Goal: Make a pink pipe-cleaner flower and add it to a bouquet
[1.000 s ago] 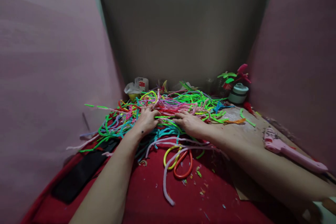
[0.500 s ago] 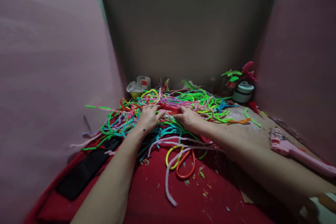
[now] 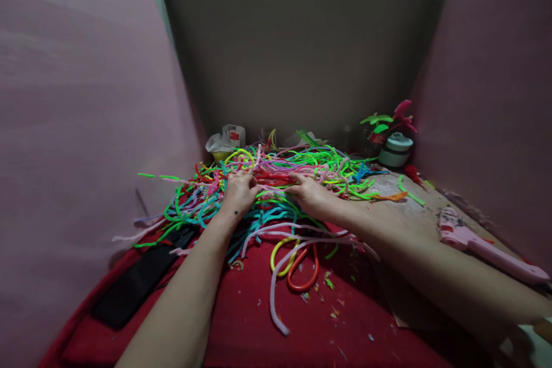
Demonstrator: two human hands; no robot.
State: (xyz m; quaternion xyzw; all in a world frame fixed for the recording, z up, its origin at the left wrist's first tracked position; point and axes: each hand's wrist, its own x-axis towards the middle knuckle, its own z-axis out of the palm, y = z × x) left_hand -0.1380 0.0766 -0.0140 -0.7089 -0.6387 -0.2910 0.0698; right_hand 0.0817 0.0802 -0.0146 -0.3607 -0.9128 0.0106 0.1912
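Observation:
A tangled heap of fuzzy pipe cleaners (image 3: 276, 213) in green, turquoise, pink, yellow and red lies before me. Several red pipe cleaners (image 3: 273, 176) stretch between my two hands at the heap's middle. My left hand (image 3: 240, 190) has its fingers curled round their left end, thumb pointing right. At the right end, my right hand (image 3: 311, 194) grips the same bundle between thumb and fingers; the fingertips are partly hidden. Nearer to me, yellow and red scissor handles (image 3: 304, 286) stick out under pale pink pipe cleaners (image 3: 273, 299); the blades are hidden.
A black phone (image 3: 129, 293) lies on the red cloth (image 3: 254, 339) at left. On the right are a pink long-handled tool (image 3: 487, 247) and a pale green lidded jar (image 3: 395, 150). Behind the heap sits a white plastic wrapper (image 3: 219, 142). Walls rise on both sides.
My left hand has shifted slightly left, and more of the red bundle shows between my hands. The right hand stays about where it was. The view has moved a little.

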